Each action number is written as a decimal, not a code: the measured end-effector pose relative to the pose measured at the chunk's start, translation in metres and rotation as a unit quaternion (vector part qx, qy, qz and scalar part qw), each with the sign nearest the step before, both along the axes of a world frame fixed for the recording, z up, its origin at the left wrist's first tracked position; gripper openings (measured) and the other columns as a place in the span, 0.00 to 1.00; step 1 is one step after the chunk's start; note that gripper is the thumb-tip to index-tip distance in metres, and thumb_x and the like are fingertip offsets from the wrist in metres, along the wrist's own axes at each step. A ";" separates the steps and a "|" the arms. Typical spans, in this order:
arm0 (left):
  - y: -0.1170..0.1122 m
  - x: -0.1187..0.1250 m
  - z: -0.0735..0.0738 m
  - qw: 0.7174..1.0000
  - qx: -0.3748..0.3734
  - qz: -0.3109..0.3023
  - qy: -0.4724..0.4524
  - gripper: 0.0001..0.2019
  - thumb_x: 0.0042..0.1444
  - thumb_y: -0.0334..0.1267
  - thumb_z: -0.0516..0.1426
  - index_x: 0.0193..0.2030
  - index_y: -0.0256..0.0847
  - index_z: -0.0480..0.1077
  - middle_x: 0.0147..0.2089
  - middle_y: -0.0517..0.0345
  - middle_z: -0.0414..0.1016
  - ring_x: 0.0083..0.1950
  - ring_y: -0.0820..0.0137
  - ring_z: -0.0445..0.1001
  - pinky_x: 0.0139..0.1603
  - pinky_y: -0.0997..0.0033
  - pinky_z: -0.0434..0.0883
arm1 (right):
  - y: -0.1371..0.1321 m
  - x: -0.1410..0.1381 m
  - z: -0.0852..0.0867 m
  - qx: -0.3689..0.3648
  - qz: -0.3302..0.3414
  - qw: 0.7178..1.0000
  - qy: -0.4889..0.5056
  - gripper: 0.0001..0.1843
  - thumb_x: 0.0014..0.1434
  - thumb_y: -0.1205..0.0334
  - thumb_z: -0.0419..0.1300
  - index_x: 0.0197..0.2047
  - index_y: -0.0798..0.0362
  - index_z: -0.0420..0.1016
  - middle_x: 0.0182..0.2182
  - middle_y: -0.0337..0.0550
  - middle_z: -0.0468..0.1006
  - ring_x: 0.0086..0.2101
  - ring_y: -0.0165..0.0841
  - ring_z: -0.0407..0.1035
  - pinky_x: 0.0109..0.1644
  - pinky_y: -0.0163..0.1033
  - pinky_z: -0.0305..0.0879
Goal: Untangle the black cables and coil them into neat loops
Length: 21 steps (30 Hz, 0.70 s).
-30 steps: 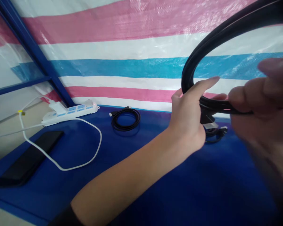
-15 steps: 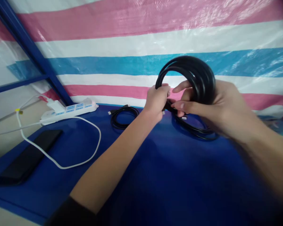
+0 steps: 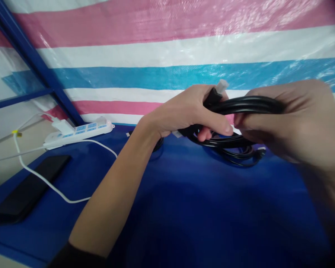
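Observation:
A coiled black cable (image 3: 245, 105) is held above the table between both hands. My left hand (image 3: 190, 109) is closed around the coil's left side, its thumb lying along the loops. A black plug with a clear cap (image 3: 221, 87) sticks up beside that thumb, and another pale plug end shows below the palm. My right hand (image 3: 290, 119), slightly blurred, grips the right side of the coil with bent fingers. Behind and below, a second coiled black cable (image 3: 244, 162) lies on the table, partly hidden by the held one.
Another black cable coil (image 3: 158, 144) sits behind my left forearm. To the left, a white power strip (image 3: 78, 133) carries a plugged-in adapter, and a white cord (image 3: 53, 184) loops over the blue table (image 3: 184, 208) near a flat black device (image 3: 30, 186). A striped sheet (image 3: 145, 76) hangs behind.
The held coil has tipped from upright to nearly flat. My left hand has moved right and rotated around it, exposing the capped plug. My right hand has shifted right.

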<state>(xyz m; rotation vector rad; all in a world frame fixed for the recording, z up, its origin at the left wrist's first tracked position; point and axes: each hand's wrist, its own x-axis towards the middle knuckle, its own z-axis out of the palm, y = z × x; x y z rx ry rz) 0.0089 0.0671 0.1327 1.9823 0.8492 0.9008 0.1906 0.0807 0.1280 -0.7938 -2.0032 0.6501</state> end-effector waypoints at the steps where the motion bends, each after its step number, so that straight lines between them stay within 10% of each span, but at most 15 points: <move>1: -0.002 -0.002 0.001 0.999 -0.034 -0.033 0.005 0.06 0.50 0.32 0.58 0.28 0.36 0.63 0.19 0.64 0.66 0.22 0.81 0.64 0.30 0.75 0.61 | -0.001 0.001 0.000 0.027 0.011 1.000 -0.012 0.13 0.51 0.66 0.59 0.18 0.54 0.64 0.13 0.34 0.56 0.15 0.20 0.47 0.15 0.29 0.39; 6: -0.008 -0.008 0.013 0.993 -0.017 -0.057 0.100 0.08 0.50 0.35 0.57 0.22 0.37 0.68 0.16 0.60 0.66 0.17 0.77 0.64 0.22 0.75 0.57 | 0.013 0.001 -0.010 0.153 0.040 0.981 -0.115 0.03 0.52 0.64 0.59 0.27 0.51 0.73 0.22 0.36 0.68 0.23 0.27 0.61 0.24 0.34 0.56; 11: -0.013 -0.025 0.014 0.909 0.121 0.195 0.347 0.11 0.52 0.38 0.56 0.21 0.37 0.68 0.23 0.54 0.72 0.24 0.70 0.69 0.27 0.70 0.60 | 0.022 0.009 -0.007 0.120 0.049 0.978 -0.163 0.23 0.58 0.49 0.58 0.56 0.43 0.67 0.48 0.38 0.72 0.43 0.36 0.70 0.40 0.40 0.69; 15: -0.009 -0.059 -0.039 0.797 0.166 0.353 0.462 0.14 0.58 0.38 0.47 0.41 0.35 0.70 0.43 0.40 0.74 0.46 0.50 0.72 0.43 0.58 0.64 | 0.011 0.012 0.007 0.136 -0.007 0.988 -0.079 0.09 0.58 0.55 0.58 0.41 0.46 0.73 0.39 0.36 0.74 0.39 0.33 0.70 0.45 0.41 0.69; 21: -0.003 -0.093 -0.114 0.842 0.061 0.267 0.464 0.18 0.58 0.46 0.48 0.44 0.36 0.70 0.44 0.43 0.76 0.48 0.56 0.72 0.49 0.60 0.65 | 0.014 0.012 -0.006 0.115 -0.012 0.987 -0.112 0.08 0.59 0.53 0.56 0.34 0.46 0.72 0.39 0.39 0.75 0.39 0.37 0.70 0.41 0.45 0.68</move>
